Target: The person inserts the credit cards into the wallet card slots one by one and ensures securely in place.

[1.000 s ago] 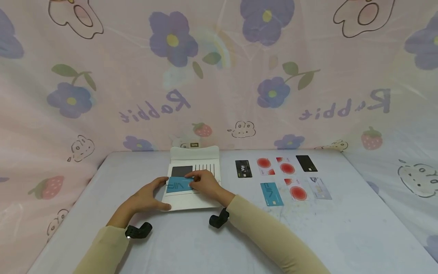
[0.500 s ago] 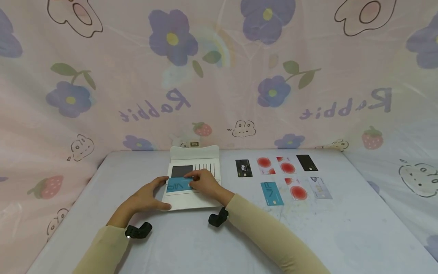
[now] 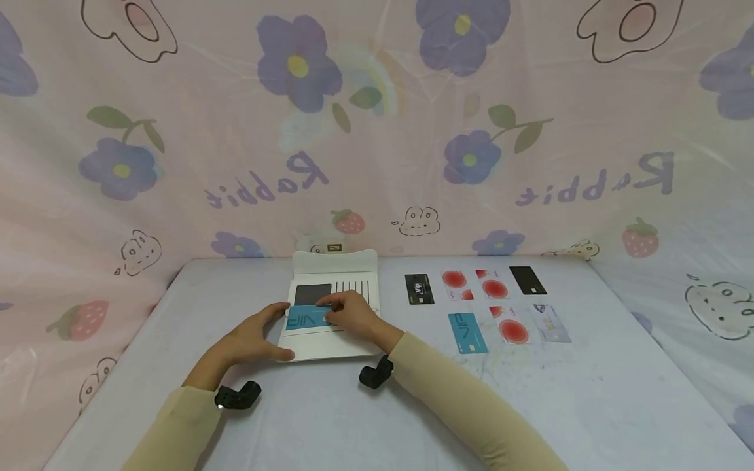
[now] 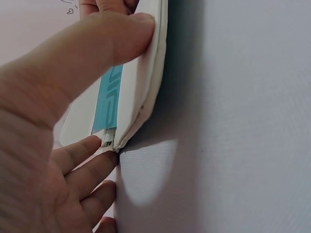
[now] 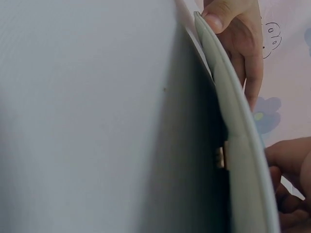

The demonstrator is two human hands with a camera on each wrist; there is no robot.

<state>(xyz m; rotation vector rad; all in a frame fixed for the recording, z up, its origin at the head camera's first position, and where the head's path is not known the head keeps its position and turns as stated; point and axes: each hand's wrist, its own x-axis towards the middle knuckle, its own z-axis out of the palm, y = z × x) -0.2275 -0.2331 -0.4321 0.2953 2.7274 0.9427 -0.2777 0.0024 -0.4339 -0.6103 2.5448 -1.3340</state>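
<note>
a flat, rectangular blue card lettered "vip" (image 3: 306, 317) is pinched at one end by the thumb and curled fingers of the right hand (image 3: 355, 319), against the open white folding wallet (image 3: 330, 348) beneath them. the wallet's left edge is touched by the spread, nearly straight fingers of the left hand (image 3: 249, 337), while its near part is touched by that hand's thumb.

the right grip (image 3: 353, 316) pinches a blue card (image 3: 304, 317) at a white wallet (image 3: 326, 347).

Blue card (image 3: 303, 317) slightly lower, less of it showing
</note>
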